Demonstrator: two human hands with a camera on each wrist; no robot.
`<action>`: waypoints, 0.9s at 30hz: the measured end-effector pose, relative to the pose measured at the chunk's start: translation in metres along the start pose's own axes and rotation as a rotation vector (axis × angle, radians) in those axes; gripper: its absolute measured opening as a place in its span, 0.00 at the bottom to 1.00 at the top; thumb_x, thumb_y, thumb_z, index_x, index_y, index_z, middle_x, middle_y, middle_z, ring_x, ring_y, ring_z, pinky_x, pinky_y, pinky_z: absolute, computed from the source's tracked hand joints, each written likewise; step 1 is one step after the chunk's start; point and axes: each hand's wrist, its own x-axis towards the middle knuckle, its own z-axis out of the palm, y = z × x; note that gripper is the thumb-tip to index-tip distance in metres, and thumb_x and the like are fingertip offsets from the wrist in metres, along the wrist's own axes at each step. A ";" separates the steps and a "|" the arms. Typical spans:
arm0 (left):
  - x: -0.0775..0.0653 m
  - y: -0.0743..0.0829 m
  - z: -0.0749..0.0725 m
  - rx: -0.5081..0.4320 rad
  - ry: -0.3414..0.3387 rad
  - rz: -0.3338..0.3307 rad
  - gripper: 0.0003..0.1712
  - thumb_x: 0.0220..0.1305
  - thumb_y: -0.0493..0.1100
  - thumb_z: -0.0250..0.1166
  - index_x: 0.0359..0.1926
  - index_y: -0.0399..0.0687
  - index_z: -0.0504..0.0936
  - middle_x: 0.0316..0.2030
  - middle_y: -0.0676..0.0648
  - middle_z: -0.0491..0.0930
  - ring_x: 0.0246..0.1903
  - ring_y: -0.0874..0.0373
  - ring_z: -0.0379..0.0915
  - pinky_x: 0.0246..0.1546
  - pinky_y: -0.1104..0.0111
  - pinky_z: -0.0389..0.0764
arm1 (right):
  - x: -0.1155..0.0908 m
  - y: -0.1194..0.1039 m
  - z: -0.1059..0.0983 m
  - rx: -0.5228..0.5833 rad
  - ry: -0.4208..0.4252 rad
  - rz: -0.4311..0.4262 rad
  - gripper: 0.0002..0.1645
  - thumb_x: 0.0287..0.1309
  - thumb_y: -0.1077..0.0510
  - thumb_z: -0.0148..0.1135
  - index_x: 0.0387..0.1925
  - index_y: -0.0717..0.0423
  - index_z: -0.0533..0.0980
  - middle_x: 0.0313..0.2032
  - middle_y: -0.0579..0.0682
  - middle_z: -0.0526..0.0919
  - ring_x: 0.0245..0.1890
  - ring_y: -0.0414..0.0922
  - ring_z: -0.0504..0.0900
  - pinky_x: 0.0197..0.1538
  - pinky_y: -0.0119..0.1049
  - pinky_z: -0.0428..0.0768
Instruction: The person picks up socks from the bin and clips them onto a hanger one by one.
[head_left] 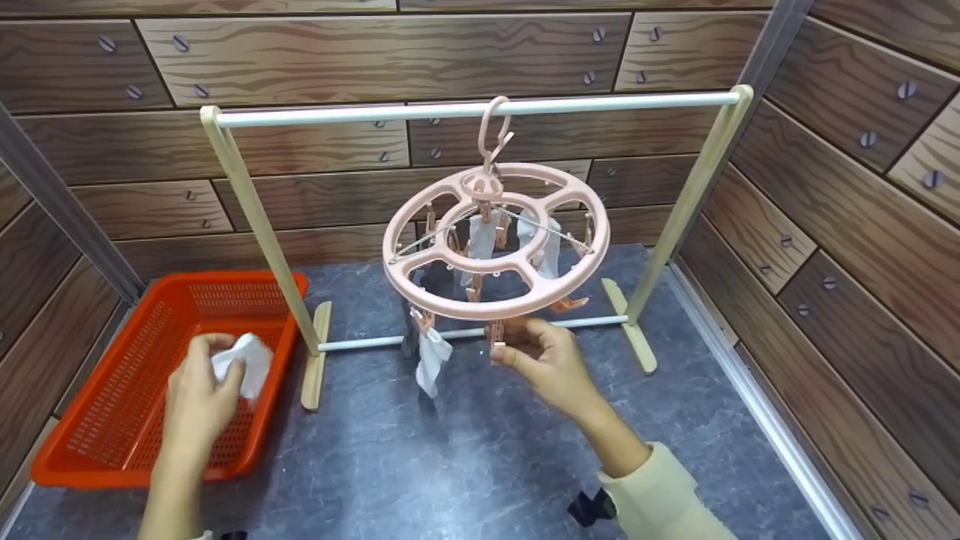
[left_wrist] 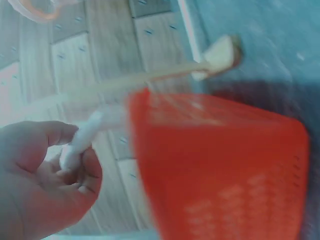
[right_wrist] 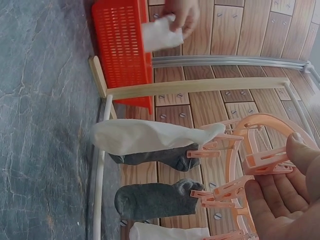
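Observation:
Above the red basket (head_left: 265, 420), my left hand (head_left: 196, 397) pinches a bunched white sock (head_left: 256, 366) between thumb and fingers. A round pink clip hanger (head_left: 491, 309) hangs by its hook from a rack. At its front edge my right hand (head_left: 556, 369) grips a pink clothespin (right_wrist: 265, 160), the thumb on one side and fingers on the other. Nothing shows in that clothespin. Beside it, a white sock (head_left: 431, 361) dangles from another clip. The right wrist view also shows dark grey socks (right_wrist: 155, 201) and a second white sock (right_wrist: 167, 233) clipped on.
The rack has a white top bar (head_left: 360, 114), wooden legs (head_left: 259, 232) and a white lower bar (head_left: 364, 342). Its left foot (head_left: 315, 360) stands close to the basket. Wood-patterned walls (head_left: 315, 60) enclose the grey marbled surface (head_left: 450, 480).

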 end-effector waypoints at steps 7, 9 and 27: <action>-0.003 0.043 0.003 -0.119 0.152 0.161 0.08 0.60 0.35 0.71 0.41 0.46 0.86 0.36 0.46 0.86 0.30 0.59 0.73 0.28 0.77 0.69 | 0.000 -0.004 0.000 0.021 -0.016 -0.002 0.13 0.58 0.67 0.68 0.45 0.68 0.80 0.40 0.62 0.86 0.38 0.45 0.86 0.44 0.40 0.86; -0.004 0.052 0.006 -0.172 0.161 0.230 0.08 0.60 0.34 0.71 0.40 0.47 0.87 0.36 0.48 0.86 0.30 0.62 0.72 0.28 0.78 0.68 | 0.000 -0.004 0.000 0.026 -0.018 0.000 0.13 0.58 0.67 0.68 0.45 0.69 0.80 0.40 0.64 0.86 0.38 0.44 0.86 0.44 0.39 0.86; -0.028 0.133 0.039 -0.587 0.095 0.324 0.08 0.52 0.25 0.73 0.33 0.33 0.83 0.30 0.41 0.86 0.25 0.65 0.75 0.26 0.80 0.76 | 0.000 -0.005 0.007 0.160 0.012 -0.053 0.10 0.63 0.66 0.63 0.44 0.70 0.78 0.36 0.70 0.82 0.34 0.46 0.86 0.40 0.41 0.87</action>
